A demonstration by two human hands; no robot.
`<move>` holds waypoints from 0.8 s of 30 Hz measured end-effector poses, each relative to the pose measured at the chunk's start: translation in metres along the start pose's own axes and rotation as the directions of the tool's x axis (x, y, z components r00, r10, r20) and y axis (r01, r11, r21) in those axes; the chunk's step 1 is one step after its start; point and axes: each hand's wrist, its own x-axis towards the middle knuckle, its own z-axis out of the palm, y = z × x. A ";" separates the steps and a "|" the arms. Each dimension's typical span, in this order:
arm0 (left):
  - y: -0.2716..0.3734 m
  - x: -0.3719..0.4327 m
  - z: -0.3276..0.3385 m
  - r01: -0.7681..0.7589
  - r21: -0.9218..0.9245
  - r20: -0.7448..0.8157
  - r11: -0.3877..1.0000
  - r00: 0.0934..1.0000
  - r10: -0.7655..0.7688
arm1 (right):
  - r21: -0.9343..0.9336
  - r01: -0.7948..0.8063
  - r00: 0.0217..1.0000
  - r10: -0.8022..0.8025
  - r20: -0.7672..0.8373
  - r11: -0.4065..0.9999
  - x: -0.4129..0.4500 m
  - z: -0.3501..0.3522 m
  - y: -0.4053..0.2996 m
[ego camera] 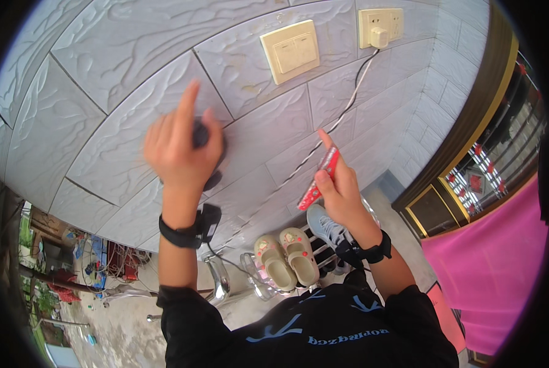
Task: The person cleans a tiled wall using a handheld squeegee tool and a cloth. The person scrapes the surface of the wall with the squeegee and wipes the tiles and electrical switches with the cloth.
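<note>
My left hand is raised before the tiled wall, slightly blurred, with index finger and thumb apart; a dark round object shows behind its thumb, and I cannot tell whether the hand touches it. My right hand grips a flat red packet with white marks, its index finger stretched along the upper end. Above and between the hands is a cream double wall switch. A cream plug sits in the wall socket, and its black-and-white twisted cord runs down behind the red packet's side of the wall.
Beige clogs and a light blue sneaker rest on a metal rack below. A chrome tubular fitting stands left of them. At right are a dark door frame and a pink curtain. Cluttered ground lies at lower left.
</note>
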 end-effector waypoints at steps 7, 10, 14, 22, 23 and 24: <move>0.041 0.032 0.044 -0.191 0.309 0.488 0.932 0.873 0.017 | 0.056 -0.118 0.992 0.121 -0.043 0.991 -0.006 -0.018 0.008; 0.044 0.028 0.044 -0.266 0.363 0.561 0.893 0.828 0.019 | 0.103 -0.108 0.992 0.114 -0.048 0.989 -0.010 -0.026 0.017; 0.044 0.014 0.043 -0.398 0.449 0.668 0.800 0.744 -0.005 | 0.035 -0.135 0.990 0.136 -0.028 0.990 -0.012 -0.042 0.017; 0.056 0.025 0.028 -0.304 0.419 0.770 0.856 0.619 -0.157 | 0.136 -0.237 0.971 0.238 0.003 0.962 -0.007 -0.063 0.025; 0.057 0.028 0.028 -0.284 0.412 0.768 0.866 0.620 -0.161 | 0.140 -0.242 0.970 0.242 0.018 0.960 -0.005 -0.063 0.027; 0.058 0.030 0.029 -0.264 0.404 0.766 0.876 0.621 -0.167 | 0.133 -0.215 0.977 0.214 0.026 0.967 -0.002 -0.062 0.030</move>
